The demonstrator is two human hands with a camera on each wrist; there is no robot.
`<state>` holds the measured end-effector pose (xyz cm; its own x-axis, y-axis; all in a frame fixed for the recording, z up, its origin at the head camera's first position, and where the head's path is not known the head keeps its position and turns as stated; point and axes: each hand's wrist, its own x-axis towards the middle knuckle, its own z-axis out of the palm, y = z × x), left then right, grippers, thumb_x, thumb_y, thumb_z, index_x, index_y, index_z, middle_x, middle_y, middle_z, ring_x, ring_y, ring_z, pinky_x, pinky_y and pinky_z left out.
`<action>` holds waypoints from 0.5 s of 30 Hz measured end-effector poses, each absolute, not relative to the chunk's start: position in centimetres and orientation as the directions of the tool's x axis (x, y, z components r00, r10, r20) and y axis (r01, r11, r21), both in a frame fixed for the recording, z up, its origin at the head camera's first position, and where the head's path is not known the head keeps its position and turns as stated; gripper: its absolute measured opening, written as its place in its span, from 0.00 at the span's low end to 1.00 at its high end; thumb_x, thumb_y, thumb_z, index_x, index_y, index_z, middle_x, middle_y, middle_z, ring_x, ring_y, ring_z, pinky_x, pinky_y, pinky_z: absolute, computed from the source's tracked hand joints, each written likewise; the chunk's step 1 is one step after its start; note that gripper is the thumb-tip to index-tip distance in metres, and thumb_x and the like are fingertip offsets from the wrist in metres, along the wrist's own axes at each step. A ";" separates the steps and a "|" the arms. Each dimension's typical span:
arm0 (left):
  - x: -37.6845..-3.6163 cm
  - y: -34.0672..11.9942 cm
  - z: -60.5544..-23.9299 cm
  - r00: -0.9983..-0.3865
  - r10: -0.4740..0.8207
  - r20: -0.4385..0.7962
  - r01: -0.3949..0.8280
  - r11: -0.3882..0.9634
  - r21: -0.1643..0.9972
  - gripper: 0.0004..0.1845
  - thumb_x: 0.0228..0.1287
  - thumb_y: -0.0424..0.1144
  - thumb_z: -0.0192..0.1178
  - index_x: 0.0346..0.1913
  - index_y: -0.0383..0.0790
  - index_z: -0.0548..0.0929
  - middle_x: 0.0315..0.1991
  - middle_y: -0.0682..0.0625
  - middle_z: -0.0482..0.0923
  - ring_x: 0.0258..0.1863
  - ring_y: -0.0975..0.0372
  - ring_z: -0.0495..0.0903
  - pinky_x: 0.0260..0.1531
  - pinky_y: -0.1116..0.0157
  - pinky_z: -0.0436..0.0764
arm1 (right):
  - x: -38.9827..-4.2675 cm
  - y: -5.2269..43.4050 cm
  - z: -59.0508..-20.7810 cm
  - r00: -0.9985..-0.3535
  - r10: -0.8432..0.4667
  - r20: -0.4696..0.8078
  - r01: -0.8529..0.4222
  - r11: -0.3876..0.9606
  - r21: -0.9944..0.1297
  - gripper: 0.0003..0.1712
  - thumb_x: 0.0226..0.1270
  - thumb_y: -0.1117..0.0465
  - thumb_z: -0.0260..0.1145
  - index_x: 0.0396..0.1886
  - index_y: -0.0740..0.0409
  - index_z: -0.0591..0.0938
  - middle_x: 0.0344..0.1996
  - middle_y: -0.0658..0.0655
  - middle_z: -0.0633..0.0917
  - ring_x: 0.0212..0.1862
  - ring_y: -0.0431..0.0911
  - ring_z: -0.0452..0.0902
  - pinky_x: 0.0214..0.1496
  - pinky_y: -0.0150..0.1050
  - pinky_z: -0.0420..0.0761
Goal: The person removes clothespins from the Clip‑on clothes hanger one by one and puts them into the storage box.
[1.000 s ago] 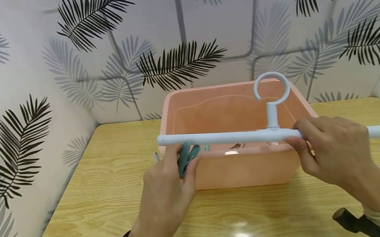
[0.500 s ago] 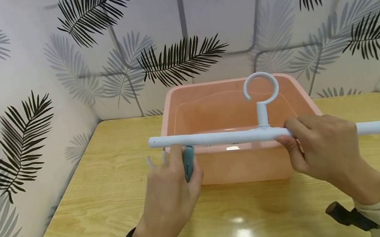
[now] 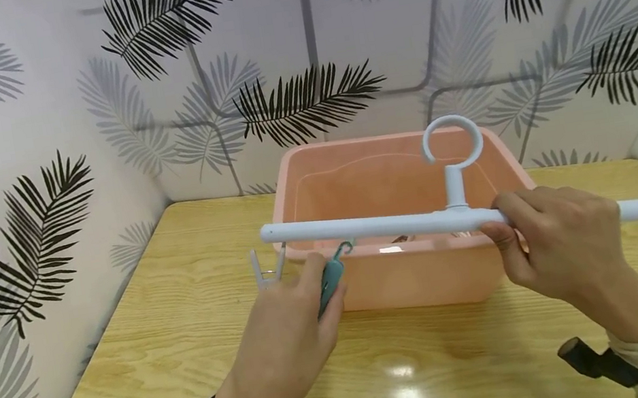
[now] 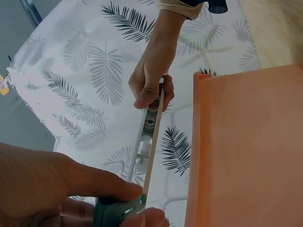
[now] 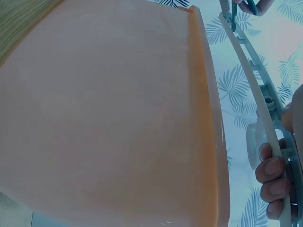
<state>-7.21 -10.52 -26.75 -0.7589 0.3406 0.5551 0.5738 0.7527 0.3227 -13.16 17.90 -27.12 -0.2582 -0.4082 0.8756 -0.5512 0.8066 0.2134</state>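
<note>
My right hand (image 3: 555,246) grips a pale blue hanger bar (image 3: 372,225) with a ring hook (image 3: 452,138), held level over a pink plastic basin (image 3: 406,282). In the right wrist view my fingers (image 5: 272,182) curl round the bar (image 5: 251,80). My left hand (image 3: 291,341) pinches a teal clothes peg (image 3: 331,280) with a small hook, just under the bar's left part. The left wrist view has the teal peg (image 4: 116,213) between my thumb and fingers, the bar (image 4: 151,137) above it. A clear peg (image 3: 267,268) hangs near the bar's left end.
The basin stands on a wooden table (image 3: 151,361), against walls papered with a leaf pattern. Small objects lie inside the basin, mostly hidden by its front wall. Black wrist camera mounts (image 3: 598,367) show at the bottom edge.
My left hand has turned the teal peg so its hook points up toward the bar. The bar shifted slightly to the right. The clear peg now shows at the bar's left end.
</note>
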 end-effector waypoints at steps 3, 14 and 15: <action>-7.0 -10.5 -26.8 -0.768 0.371 0.523 0.584 0.741 0.332 0.08 0.65 0.34 0.62 0.38 0.38 0.73 0.14 0.58 0.62 0.12 0.71 0.62 0.12 0.73 0.65 | -13.2 18.1 -27.2 -0.253 -0.403 0.879 -0.553 0.806 0.211 0.33 0.76 0.39 0.40 0.18 0.56 0.70 0.09 0.47 0.62 0.09 0.43 0.51 0.12 0.36 0.46; -6.5 -10.8 -26.2 -0.756 0.394 0.523 0.613 0.707 0.353 0.10 0.61 0.33 0.66 0.40 0.39 0.73 0.19 0.57 0.65 0.15 0.69 0.64 0.17 0.72 0.68 | -13.3 18.7 -27.1 -0.239 -0.402 0.884 -0.553 0.805 0.217 0.33 0.76 0.40 0.41 0.18 0.56 0.71 0.09 0.47 0.63 0.09 0.42 0.52 0.11 0.36 0.47; -6.5 -10.9 -26.2 -0.750 0.396 0.530 0.619 0.703 0.351 0.11 0.61 0.32 0.66 0.41 0.39 0.74 0.20 0.57 0.67 0.16 0.69 0.66 0.18 0.72 0.69 | -13.2 18.7 -27.1 -0.238 -0.403 0.884 -0.552 0.805 0.218 0.32 0.76 0.40 0.41 0.18 0.56 0.71 0.10 0.47 0.63 0.09 0.42 0.52 0.11 0.36 0.47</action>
<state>-6.46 -10.89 -26.18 -0.7500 0.3958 0.5299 0.6187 0.7031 0.3506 -13.25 18.68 -27.14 -0.2382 -0.4031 0.8836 -0.5522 0.8047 0.2182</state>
